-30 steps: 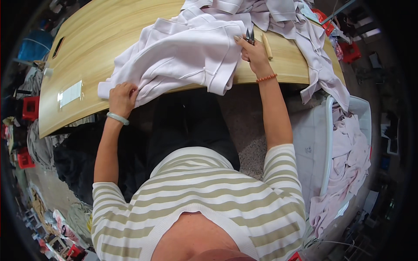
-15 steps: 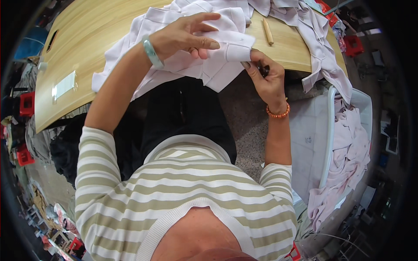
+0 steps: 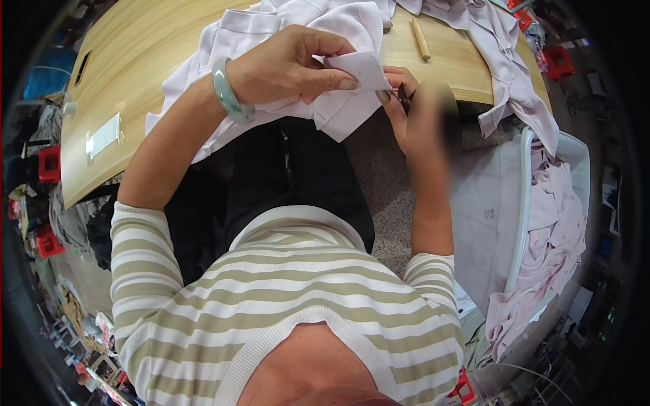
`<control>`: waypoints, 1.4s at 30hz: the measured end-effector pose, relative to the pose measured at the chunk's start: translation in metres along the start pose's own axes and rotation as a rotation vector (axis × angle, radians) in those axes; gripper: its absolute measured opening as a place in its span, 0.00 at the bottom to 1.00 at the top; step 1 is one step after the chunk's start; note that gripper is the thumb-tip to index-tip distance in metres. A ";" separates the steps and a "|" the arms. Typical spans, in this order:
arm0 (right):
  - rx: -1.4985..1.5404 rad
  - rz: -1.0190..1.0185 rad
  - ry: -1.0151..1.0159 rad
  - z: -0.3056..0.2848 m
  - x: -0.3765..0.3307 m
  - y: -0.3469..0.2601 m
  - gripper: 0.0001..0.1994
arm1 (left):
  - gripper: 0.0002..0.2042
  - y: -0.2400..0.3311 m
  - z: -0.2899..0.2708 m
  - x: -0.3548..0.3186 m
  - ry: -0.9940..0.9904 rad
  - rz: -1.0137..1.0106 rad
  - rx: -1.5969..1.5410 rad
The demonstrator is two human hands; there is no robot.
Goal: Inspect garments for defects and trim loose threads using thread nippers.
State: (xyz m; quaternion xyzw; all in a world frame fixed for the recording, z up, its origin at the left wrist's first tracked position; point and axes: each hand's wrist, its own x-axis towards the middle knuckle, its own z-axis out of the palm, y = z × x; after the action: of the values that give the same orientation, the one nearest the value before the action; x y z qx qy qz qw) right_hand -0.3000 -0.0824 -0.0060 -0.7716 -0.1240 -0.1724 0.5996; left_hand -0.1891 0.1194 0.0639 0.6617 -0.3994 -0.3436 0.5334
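Note:
My left hand (image 3: pixel 308 68), with a pale green bangle at the wrist, pinches the edge of a pale lilac knit garment (image 3: pixel 362 71) between thumb and fingers. The pinched part stands up as a folded band, while the rest of the garment spreads over the table and hangs past its near edge. My right hand (image 3: pixel 398 115) is closed around small dark thread snips (image 3: pixel 405 99). Its fingertips touch the right end of the same band. A blur covers part of the right hand and wrist.
A wooden stick (image 3: pixel 420 39) lies on the wood-look table (image 3: pixel 145 51). More lilac garments (image 3: pixel 504 68) drape over its right corner. Below stands a pale plastic bin (image 3: pixel 525 203) heaped with pinkish knit pieces (image 3: pixel 552 223). Red stools (image 3: pixel 49 164) are at the left.
My left hand has moved right and taken hold of the band's edge, lifting it. The right hand stays beside the band, with the snips now pointing up near its end.

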 end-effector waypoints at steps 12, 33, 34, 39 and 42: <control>-0.556 -0.007 0.222 0.008 -0.024 -0.039 0.23 | 0.09 -0.038 0.015 -0.010 0.299 -0.150 -0.583; -0.561 -0.171 0.200 0.033 0.001 -0.017 0.19 | 0.10 -0.049 0.023 -0.013 0.263 -0.153 -0.679; -0.565 -0.159 0.192 0.033 0.002 -0.018 0.18 | 0.10 -0.049 0.023 -0.013 0.265 -0.155 -0.675; -0.510 -0.147 0.191 0.031 0.004 -0.014 0.17 | 0.09 -0.048 0.025 -0.013 0.273 -0.165 -0.657; -0.391 -0.138 0.227 0.030 0.001 -0.004 0.16 | 0.09 -0.048 0.028 -0.011 0.314 -0.183 -0.658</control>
State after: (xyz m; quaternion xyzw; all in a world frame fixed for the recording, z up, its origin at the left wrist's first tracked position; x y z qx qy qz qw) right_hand -0.2969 -0.0525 -0.0090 -0.8385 -0.0726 -0.3195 0.4354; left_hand -0.2104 0.1229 0.0114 0.5326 -0.1201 -0.3942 0.7392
